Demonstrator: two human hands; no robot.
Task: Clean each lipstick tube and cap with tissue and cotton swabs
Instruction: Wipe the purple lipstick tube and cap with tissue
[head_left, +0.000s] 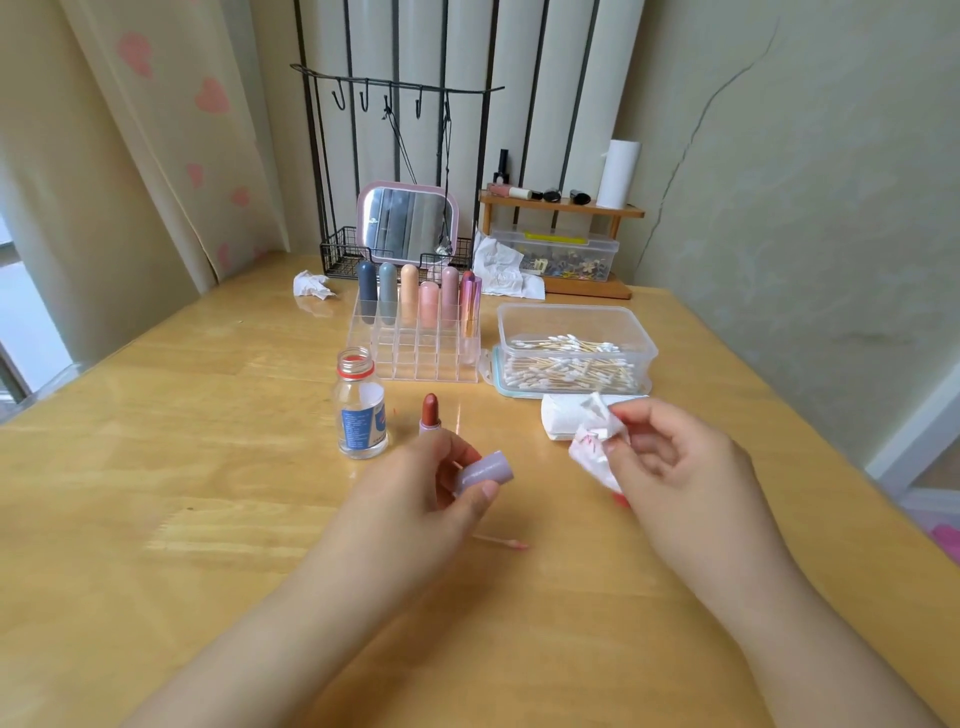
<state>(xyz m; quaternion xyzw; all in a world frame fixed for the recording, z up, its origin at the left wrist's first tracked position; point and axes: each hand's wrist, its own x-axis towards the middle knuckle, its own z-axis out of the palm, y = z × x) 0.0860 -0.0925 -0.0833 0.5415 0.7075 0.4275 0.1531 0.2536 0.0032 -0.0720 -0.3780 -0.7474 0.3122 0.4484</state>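
Note:
My left hand (431, 483) holds a lilac lipstick cap (485, 474) between thumb and fingers, tilted to the right. Just behind it an uncapped lipstick (430, 414) with a brown-red bullet stands upright on the wooden table (208, 467). My right hand (670, 462) pinches a crumpled white tissue (595, 439) marked with red smears. A used cotton swab (501, 542) with a pink tip lies on the table below my left hand. A folded pack of tissue (558, 415) lies behind the right hand.
An open clear bottle (359, 410) stands left of the lipstick. A clear organizer (421, 348) holds several capped lipsticks. A plastic box of cotton swabs (571, 353) sits at right. Crumpled tissues (310, 285), a mirror (408, 222) and a small shelf (561, 208) stand at the back.

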